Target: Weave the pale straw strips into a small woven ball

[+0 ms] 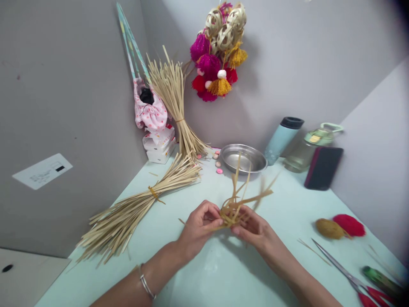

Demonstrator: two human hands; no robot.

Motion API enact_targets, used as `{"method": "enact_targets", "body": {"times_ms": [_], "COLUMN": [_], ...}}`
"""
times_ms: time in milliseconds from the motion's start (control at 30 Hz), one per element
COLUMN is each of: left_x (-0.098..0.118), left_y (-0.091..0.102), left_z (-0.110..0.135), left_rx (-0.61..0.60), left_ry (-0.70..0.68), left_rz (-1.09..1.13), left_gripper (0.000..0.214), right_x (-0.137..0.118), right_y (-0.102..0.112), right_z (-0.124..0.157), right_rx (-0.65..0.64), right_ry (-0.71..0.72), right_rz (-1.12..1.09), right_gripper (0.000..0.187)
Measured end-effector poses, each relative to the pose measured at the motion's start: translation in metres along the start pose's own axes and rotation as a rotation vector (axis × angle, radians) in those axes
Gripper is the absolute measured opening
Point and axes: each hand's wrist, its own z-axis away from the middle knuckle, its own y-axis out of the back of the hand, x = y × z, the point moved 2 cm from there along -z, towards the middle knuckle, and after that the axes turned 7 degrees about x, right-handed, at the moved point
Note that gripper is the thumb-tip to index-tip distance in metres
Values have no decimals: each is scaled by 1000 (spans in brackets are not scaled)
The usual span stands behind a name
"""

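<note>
Before me, the left hand (202,222) pinches the nine o'clock side of one straw weave (230,213), while the right hand (255,228) grips its three o'clock side. The piece sits between both sets of fingertips above the table (204,281), loose strips sprouting toward twelve and one. Farther out I count two tied straw bundles (140,209), at nine and eleven; one steel bowl (252,157), just past twelve; two bottles (281,138), between one and two; two yarn balls (329,229), at three; one pair of scissors (353,279), toward four.

We have a metal bowl (228,161) on our surface (287,204). Left of it lies a straw bundle (137,205); right, a tumbler (283,137).
</note>
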Motion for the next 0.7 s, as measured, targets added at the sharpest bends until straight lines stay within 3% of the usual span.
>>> {"method": "enact_targets", "body": {"times_ms": [233,500,700], "left_x": [-2,-10,-8], "left_y": [0,0,-1], "left_z": [1,-1,-1], "left_rx": [6,-11,12], "left_ry": [63,31,88], "left_rz": [19,-20,3], "left_gripper": [27,29,32], "right_x": [-11,-4,-5], "right_y": [1,3,1], "right_z": [4,3,4], "right_rx": [7,63,29], "right_ry": [27,10,26], "right_rz": [45,29,38], "right_gripper": [36,32,33]}}
